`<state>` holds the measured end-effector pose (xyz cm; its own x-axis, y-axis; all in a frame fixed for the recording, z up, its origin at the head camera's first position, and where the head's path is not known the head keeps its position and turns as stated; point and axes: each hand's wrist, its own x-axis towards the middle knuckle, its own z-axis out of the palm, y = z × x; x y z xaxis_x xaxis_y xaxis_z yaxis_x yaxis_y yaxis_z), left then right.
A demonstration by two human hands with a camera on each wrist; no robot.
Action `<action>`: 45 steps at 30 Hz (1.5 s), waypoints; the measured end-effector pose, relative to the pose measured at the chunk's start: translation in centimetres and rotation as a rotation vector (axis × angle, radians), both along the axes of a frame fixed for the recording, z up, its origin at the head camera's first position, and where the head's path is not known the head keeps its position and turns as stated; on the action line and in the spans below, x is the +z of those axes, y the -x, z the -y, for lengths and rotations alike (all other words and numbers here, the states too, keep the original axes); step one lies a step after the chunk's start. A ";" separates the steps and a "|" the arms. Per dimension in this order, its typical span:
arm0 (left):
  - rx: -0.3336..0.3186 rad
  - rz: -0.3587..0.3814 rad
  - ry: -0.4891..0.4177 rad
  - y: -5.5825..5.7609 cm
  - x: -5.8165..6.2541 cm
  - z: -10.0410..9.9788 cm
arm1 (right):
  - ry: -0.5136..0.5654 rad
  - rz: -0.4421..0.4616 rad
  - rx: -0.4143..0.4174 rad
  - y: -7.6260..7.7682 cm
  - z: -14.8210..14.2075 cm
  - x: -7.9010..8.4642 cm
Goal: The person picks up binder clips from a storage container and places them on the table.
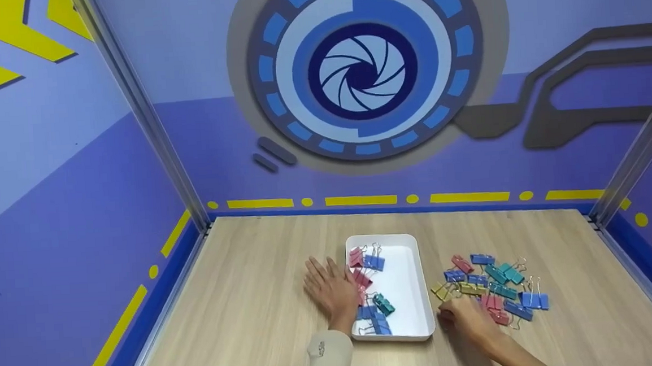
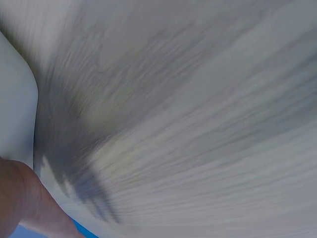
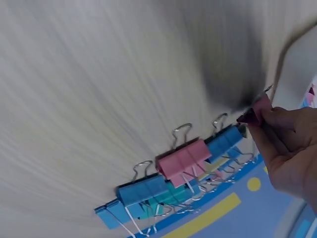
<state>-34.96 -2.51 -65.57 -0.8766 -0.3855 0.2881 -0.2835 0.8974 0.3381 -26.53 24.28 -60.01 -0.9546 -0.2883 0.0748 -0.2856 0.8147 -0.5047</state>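
My left hand lies along the left side of a white tray, fingers straight. In the left wrist view part of that hand shows beside the tray's white wall. Red, blue and green binder clips lie along the tray's left half, among them a green clip. Right of the tray, my right hand is at the near left edge of a loose pile of binder clips. Its thumb and fingers pinch a pink binder clip, seen in the right wrist view; in the head view the hand hides it.
The pile holds several clips on the wooden table, including a yellow clip, a blue clip and a teal clip. Some wire handles stick up. Printed panels and metal posts border the table.
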 end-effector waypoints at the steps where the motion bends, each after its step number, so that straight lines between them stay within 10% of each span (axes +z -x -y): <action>1: 0.000 0.001 -0.003 0.1 0.0 0.1 | 0.009 0.003 -0.005 0.2 -0.1 -0.2; 12: 0.017 -0.006 0.005 1.4 0.2 1.0 | 0.047 -0.037 0.221 3.2 -0.7 1.7; 21: 0.053 -0.036 -0.008 1.4 0.4 0.6 | -0.107 -0.172 0.074 7.4 2.6 5.9; 31: 0.062 -0.053 -0.001 0.4 0.0 -0.7 | 0.137 -0.207 0.000 12.5 11.4 2.3; 45: 0.076 -0.041 0.038 0.2 -0.2 -0.3 | -0.087 -0.112 -0.186 14.0 12.9 -0.1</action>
<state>-35.14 -2.19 -65.78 -0.8327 -0.4381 0.3386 -0.3376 0.8864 0.3167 -40.53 11.40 -60.11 -0.9790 -0.1178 0.1661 -0.1766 0.8975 -0.4041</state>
